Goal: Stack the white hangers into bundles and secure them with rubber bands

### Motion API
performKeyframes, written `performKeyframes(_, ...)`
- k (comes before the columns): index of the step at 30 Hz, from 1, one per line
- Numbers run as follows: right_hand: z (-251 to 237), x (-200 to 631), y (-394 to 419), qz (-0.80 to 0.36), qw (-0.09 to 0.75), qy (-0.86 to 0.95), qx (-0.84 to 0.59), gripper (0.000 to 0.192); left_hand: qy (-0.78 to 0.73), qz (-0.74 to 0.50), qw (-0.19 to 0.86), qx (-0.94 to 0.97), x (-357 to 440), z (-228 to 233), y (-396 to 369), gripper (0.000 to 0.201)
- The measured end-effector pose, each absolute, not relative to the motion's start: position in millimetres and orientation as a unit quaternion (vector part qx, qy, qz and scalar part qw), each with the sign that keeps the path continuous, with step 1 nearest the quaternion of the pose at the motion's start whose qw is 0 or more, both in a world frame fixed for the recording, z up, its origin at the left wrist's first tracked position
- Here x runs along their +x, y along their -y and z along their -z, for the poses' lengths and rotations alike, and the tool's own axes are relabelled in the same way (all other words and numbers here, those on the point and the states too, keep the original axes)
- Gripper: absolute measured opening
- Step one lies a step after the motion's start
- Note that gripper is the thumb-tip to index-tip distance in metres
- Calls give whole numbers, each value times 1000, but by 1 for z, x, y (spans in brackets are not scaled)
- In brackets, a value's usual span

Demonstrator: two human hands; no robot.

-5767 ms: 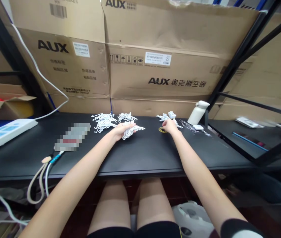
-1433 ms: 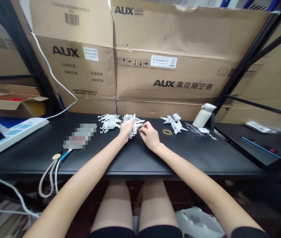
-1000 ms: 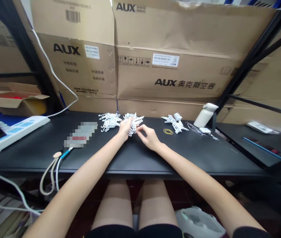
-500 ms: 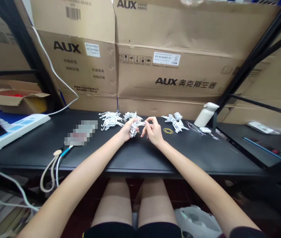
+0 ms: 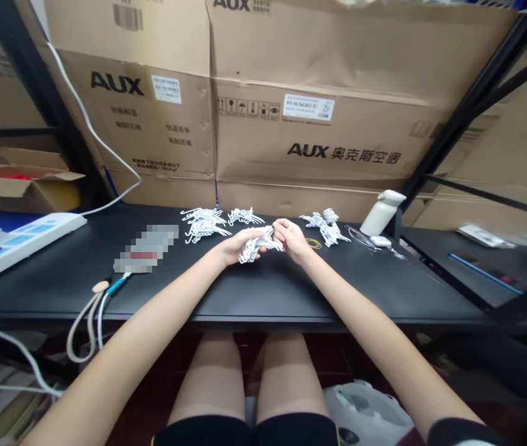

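My left hand (image 5: 231, 246) grips a bunch of small white plastic pieces (image 5: 254, 244) just above the black table (image 5: 263, 285). My right hand (image 5: 295, 239) closes on the right end of the same bunch; whether a rubber band is in its fingers cannot be told. More heaps of white pieces lie behind: two at the back left (image 5: 202, 223) (image 5: 243, 215) and one at the back right (image 5: 324, 224). A yellow rubber band (image 5: 312, 243) lies on the table just right of my right hand.
Large AUX cardboard boxes (image 5: 300, 124) wall off the back of the table. A white bottle (image 5: 378, 212) and a small white object (image 5: 375, 240) stand at the right by a black rack post. A white power strip (image 5: 17, 241), cables (image 5: 87, 316) and a blurred flat item (image 5: 145, 249) lie left.
My right hand came from the rubber band area over to the bunch in my left hand. Both hands have since drawn the bunch slightly nearer and to the right.
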State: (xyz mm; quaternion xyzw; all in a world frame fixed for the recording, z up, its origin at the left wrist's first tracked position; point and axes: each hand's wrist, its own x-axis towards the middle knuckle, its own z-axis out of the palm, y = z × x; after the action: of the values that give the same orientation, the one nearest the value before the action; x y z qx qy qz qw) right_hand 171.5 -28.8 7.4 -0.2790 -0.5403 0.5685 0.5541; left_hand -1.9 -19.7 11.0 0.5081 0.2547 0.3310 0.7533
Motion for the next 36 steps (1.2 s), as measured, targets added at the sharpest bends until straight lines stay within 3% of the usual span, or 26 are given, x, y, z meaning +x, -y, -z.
performKeyframes(7, -12, 175, 34, -660, 500, 499, -254, 37, -258, -370, 723, 523, -4, -4, 14, 39)
performKeyframes(20, -11, 175, 35, -643, 518, 490, -280, 32, -255, -399, 673, 569, 0, -3, 15, 44)
performKeyframes(26, -5, 173, 31, -634, 513, 498, -295, 32, -255, -387, 669, 581, 1, -7, 21, 63)
performKeyframes(36, 7, 180, 18, -664, 511, 439, -325, 25, -287, -374, 664, 581, 2, 4, 12, 53)
